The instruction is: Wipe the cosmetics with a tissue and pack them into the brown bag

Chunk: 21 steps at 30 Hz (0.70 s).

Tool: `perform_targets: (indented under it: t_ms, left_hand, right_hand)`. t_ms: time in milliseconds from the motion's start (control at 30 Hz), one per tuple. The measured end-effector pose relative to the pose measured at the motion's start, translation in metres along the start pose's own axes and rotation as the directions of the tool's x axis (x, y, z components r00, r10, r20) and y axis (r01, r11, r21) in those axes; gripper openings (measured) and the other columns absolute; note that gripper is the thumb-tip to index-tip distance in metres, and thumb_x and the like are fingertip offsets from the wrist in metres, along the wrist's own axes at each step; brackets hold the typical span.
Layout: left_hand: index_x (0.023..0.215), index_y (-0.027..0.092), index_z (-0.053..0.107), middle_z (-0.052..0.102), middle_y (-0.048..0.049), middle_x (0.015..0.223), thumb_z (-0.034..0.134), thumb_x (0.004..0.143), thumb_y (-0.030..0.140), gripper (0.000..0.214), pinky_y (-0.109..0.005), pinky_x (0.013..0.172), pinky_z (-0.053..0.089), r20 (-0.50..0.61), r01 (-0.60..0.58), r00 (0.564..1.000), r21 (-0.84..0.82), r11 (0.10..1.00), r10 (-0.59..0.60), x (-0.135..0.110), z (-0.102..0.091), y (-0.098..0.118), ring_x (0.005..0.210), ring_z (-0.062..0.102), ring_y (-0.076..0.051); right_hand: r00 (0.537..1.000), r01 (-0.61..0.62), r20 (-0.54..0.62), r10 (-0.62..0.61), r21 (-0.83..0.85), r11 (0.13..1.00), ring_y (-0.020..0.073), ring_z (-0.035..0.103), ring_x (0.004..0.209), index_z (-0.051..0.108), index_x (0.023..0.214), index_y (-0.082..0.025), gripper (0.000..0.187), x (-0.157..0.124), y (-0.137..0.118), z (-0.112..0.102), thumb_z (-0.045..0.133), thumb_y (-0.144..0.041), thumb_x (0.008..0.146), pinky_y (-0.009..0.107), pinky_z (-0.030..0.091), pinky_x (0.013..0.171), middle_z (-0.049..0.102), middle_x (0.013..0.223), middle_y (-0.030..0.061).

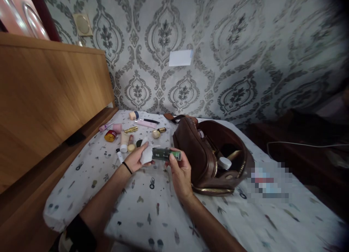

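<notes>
My left hand [136, 158] is closed around a white tube [146, 154], held just above the patterned bed sheet [152, 208]. My right hand [178, 170] grips a dark green tube [165, 154] by its green cap end, lying level between both hands. The two tubes touch near the middle. An open brown leather toiletry bag [196, 150] stands right of my right hand, with a white-capped jar [224, 163] and dark items inside.
Several cosmetics lie scattered on the sheet beyond my hands: a red jar [110, 136], a gold lipstick [131, 130], a pink tube [147, 123], small pots. A wooden headboard [49, 99] runs along the left. Patterned wall behind. A blurred patch lies right of the bag.
</notes>
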<state>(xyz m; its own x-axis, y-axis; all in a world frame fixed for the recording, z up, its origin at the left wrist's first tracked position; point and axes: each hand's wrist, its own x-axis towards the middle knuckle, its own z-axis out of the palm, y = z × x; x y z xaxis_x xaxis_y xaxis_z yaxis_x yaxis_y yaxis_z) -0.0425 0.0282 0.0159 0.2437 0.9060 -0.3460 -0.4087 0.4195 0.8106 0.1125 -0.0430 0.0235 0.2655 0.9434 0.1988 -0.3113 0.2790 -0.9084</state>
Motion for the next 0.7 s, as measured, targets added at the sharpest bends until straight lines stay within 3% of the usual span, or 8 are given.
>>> perform_targets:
  t_ms: [267, 533, 700]
  left_hand:
    - [0.085, 0.016, 0.06, 0.056, 0.0048, 0.049, 0.067, 0.082, 0.045, 0.03, -0.014, 0.029, 0.033, -0.064, -0.066, 0.996, -0.086, 0.994, 0.061, 0.0036, 0.0022, -0.0052, 0.033, 0.05, -0.008]
    - [0.087, 0.018, 0.062, 0.054, 0.0076, 0.05, 0.074, 0.076, 0.034, 0.023, -0.013, 0.038, 0.038, -0.091, -0.14, 0.988, -0.157, 0.978, 0.127, 0.005, -0.0006, -0.0046, 0.04, 0.053, -0.007]
    - [0.079, 0.016, 0.062, 0.056, 0.0062, 0.049, 0.073, 0.077, 0.035, 0.022, -0.013, 0.037, 0.037, -0.056, -0.128, 0.991, -0.169, 0.977, 0.12, 0.0045, -0.0004, -0.0054, 0.04, 0.055, -0.007]
  right_hand:
    - [1.0, 0.004, 0.019, -0.004, 0.018, 1.0, 0.0135, 0.05, 0.072, 0.064, 0.101, -0.023, 0.037, 0.0026, 0.0064, -0.0022, 0.072, -0.048, 0.076, 0.025, 0.045, 0.061, 0.057, 0.089, 0.0002]
    - [0.979, -0.199, 0.008, 0.205, 0.282, 0.939, 0.0126, 0.059, 0.071, 0.067, 0.096, -0.026, 0.038, 0.0031, 0.0064, 0.0001, 0.08, -0.047, 0.067, 0.025, 0.046, 0.061, 0.065, 0.092, -0.002]
    - [0.964, -0.252, 0.011, 0.267, 0.375, 0.892, 0.0116, 0.059, 0.066, 0.068, 0.091, -0.026, 0.04, 0.0066, 0.0064, 0.0, 0.086, -0.046, 0.061, 0.025, 0.048, 0.059, 0.067, 0.086, -0.0039]
